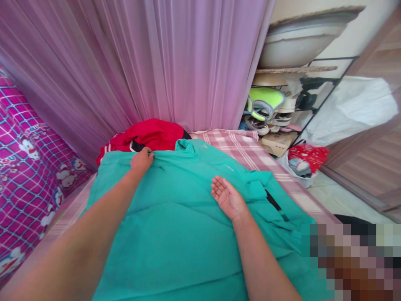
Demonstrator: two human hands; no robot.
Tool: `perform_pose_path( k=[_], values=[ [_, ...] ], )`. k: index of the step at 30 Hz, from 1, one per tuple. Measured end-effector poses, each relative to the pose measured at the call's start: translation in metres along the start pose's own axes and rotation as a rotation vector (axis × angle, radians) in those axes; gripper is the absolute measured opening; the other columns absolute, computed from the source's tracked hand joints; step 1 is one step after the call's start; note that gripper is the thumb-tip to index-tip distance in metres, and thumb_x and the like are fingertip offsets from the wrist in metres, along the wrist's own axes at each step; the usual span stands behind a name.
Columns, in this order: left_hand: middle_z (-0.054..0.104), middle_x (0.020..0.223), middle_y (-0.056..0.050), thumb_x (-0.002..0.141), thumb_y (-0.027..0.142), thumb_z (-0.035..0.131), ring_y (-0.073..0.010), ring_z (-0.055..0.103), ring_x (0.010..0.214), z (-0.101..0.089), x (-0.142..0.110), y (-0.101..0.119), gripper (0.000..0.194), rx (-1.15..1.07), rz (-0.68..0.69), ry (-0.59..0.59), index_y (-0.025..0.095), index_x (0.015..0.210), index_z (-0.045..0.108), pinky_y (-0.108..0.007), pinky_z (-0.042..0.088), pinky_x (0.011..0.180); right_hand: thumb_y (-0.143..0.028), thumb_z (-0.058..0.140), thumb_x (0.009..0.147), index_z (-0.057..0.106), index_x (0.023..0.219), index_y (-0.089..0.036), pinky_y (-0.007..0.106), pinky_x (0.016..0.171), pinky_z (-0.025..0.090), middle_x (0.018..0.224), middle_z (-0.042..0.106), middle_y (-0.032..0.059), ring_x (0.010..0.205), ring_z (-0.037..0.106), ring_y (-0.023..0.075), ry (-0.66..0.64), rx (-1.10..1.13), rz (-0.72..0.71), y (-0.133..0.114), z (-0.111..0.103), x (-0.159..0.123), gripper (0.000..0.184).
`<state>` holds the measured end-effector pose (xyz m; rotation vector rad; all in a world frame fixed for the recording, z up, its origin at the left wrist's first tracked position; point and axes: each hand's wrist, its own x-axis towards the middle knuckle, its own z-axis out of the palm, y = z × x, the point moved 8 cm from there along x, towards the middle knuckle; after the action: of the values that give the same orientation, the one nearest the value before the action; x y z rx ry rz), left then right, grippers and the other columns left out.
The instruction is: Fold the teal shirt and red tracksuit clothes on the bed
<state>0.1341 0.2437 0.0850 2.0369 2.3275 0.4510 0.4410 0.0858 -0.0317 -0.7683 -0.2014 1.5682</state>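
A teal shirt [178, 234] lies spread over the bed in front of me, its collar toward the far right of centre and one sleeve with a black stripe on the right. My left hand [142, 159] pinches the shirt's far edge, fingers closed on the cloth. Above the middle of the shirt, my right hand [228, 197] is turned palm up with its fingers stretched out and nothing in it. Just beyond the shirt's far edge rests a red garment [153, 134] with black and white trim, partly covered by the teal cloth.
Purple curtains [188, 62] hang behind the plaid bed sheet [225, 146]. A magenta patterned cloth [28, 167] rises at the left. At the right stand a shelf with shoes [282, 119] and a large basin [300, 46], above a red bag [308, 156]. The lower right corner is pixelated.
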Motion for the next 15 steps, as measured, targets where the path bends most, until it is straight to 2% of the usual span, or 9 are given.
perform_pose_path(
  k=[3, 5, 8, 10, 11, 13, 15],
  values=[
    [0.073, 0.112, -0.010, 0.093, 0.039, 0.044, -0.0287, 0.068, 0.101, -0.005, -0.021, 0.010, 0.039, -0.037, 0.063, 0.102, 0.022, 0.127, 0.053, -0.038, 0.051, 0.084, -0.020, 0.057, 0.089, 0.072, 0.086, -0.019, 0.022, 0.063, 0.056, 0.081, 0.076, 0.0036, 0.070, 0.069, 0.0117, 0.004, 0.010, 0.000, 0.000, 0.000, 0.000, 0.016],
    [0.073, 0.110, -0.008, 0.095, 0.038, 0.042, -0.0247, 0.068, 0.099, -0.003, -0.038, 0.037, 0.036, -0.067, 0.276, 0.112, 0.022, 0.123, 0.057, -0.035, 0.051, 0.086, -0.020, 0.058, 0.089, 0.072, 0.086, -0.020, 0.022, 0.063, 0.056, 0.081, 0.076, 0.0034, 0.070, 0.069, 0.0120, 0.001, 0.011, -0.002, 0.000, 0.001, 0.000, 0.015],
    [0.071, 0.117, -0.006, 0.097, 0.039, 0.039, -0.0209, 0.064, 0.110, 0.020, -0.072, 0.092, 0.036, -0.070, 0.710, -0.053, 0.023, 0.114, 0.065, -0.034, 0.047, 0.099, -0.019, 0.056, 0.089, 0.072, 0.085, -0.020, 0.023, 0.063, 0.056, 0.081, 0.075, 0.0027, 0.071, 0.068, 0.0120, 0.011, 0.007, -0.005, -0.001, 0.000, 0.000, 0.017],
    [0.065, 0.132, -0.006, 0.097, 0.042, 0.039, -0.0202, 0.056, 0.125, 0.046, -0.090, 0.117, 0.040, -0.025, 0.875, -0.209, 0.023, 0.119, 0.066, -0.034, 0.039, 0.109, -0.019, 0.054, 0.090, 0.072, 0.086, -0.020, 0.023, 0.063, 0.056, 0.082, 0.076, 0.0025, 0.072, 0.068, 0.0120, 0.019, 0.005, -0.008, -0.001, -0.002, 0.001, 0.019],
    [0.060, 0.139, -0.006, 0.097, 0.043, 0.040, -0.0205, 0.051, 0.132, 0.059, -0.094, 0.124, 0.042, 0.012, 0.885, -0.272, 0.023, 0.125, 0.064, -0.035, 0.035, 0.113, -0.020, 0.054, 0.090, 0.072, 0.087, -0.021, 0.024, 0.064, 0.056, 0.083, 0.076, 0.0024, 0.072, 0.068, 0.0120, 0.017, 0.004, -0.010, -0.001, -0.003, 0.001, 0.018],
    [0.048, 0.151, -0.007, 0.097, 0.045, 0.040, -0.0223, 0.040, 0.141, 0.083, -0.094, 0.127, 0.047, 0.089, 0.816, -0.365, 0.024, 0.136, 0.056, -0.039, 0.030, 0.117, -0.022, 0.056, 0.089, 0.072, 0.088, -0.022, 0.024, 0.065, 0.056, 0.086, 0.076, 0.0020, 0.074, 0.068, 0.0124, 0.000, -0.002, -0.020, -0.001, -0.004, 0.003, 0.016],
    [0.037, 0.158, -0.007, 0.098, 0.049, 0.038, -0.0256, 0.032, 0.146, 0.097, -0.091, 0.125, 0.052, 0.129, 0.726, -0.405, 0.026, 0.144, 0.048, -0.044, 0.027, 0.117, -0.023, 0.060, 0.087, 0.071, 0.090, -0.023, 0.024, 0.067, 0.056, 0.088, 0.076, 0.0013, 0.076, 0.069, 0.0127, -0.031, -0.016, -0.034, -0.001, -0.004, 0.005, 0.011]
  ],
)
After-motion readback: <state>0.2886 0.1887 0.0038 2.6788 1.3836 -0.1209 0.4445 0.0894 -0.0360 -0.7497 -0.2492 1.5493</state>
